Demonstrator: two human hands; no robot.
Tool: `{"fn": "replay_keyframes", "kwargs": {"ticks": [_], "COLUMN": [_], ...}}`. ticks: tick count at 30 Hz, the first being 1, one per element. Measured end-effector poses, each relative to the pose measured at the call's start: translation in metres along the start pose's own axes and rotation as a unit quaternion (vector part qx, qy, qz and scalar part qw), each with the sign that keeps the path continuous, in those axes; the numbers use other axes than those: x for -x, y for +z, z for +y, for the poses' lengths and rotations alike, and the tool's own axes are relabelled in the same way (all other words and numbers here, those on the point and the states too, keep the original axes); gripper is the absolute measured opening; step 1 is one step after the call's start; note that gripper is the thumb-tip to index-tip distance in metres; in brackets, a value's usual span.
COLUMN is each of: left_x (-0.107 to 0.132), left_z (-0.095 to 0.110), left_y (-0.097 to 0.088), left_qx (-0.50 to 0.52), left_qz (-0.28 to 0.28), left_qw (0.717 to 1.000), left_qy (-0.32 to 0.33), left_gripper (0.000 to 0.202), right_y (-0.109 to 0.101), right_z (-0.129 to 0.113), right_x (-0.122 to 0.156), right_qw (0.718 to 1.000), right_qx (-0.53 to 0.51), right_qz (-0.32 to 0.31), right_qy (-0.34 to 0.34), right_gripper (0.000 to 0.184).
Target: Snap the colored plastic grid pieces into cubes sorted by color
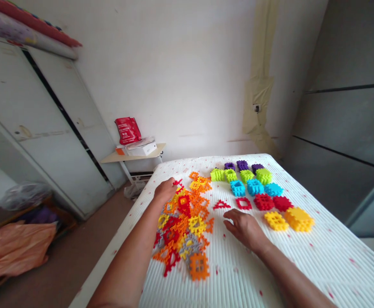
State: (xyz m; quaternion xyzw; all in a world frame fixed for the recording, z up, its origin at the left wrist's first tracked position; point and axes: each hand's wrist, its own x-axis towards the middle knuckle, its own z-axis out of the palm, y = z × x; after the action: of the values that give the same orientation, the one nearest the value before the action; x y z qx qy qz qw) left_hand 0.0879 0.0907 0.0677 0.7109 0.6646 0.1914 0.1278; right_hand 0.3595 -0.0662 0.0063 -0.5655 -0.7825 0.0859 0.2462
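My left hand [165, 189] is at the far left side of a loose pile of interlocking plastic tiles [182, 224], pinching a red tile [178, 185] at its fingertips. The pile mixes orange, red, yellow and grey pieces, squares and triangles among them. Over the sheet, my right hand [242, 226] has its fingers bent but apart, holding nothing. Just beyond its fingertips lies a red triangular tile [222, 204], with a red square frame tile [243, 203] to the right of it.
Colour-sorted stacks stand at the right: purple [242, 165], lime green [246, 176], blue [255, 187], red [264, 201] and yellow [298, 219]. A ribbed white sheet [238, 278] covers the bed. Behind it, a small table [111, 158] bears a red bag [128, 130] and white box [143, 148].
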Motion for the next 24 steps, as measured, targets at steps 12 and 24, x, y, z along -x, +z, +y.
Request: {"fn": "replay_keyframes", "kwargs": {"ticks": [12, 24], "left_x": [0.105, 0.120], "left_z": [0.000, 0.006], "left_y": [0.049, 0.070], "left_qx": [0.523, 0.552], "left_qz": [0.052, -0.051], "left_qw": [0.848, 0.833], "left_qy": [-0.071, -0.002], "left_gripper": [0.039, 0.035], "right_y": [0.020, 0.036], "right_z": [-0.016, -0.049], "right_x": [0.000, -0.008], "right_qw": [0.999, 0.976], "right_qx": [-0.036, -0.126], "right_qz": [0.004, 0.161], "right_qy": [-0.022, -0.080], "right_gripper": [0.025, 0.048]}}
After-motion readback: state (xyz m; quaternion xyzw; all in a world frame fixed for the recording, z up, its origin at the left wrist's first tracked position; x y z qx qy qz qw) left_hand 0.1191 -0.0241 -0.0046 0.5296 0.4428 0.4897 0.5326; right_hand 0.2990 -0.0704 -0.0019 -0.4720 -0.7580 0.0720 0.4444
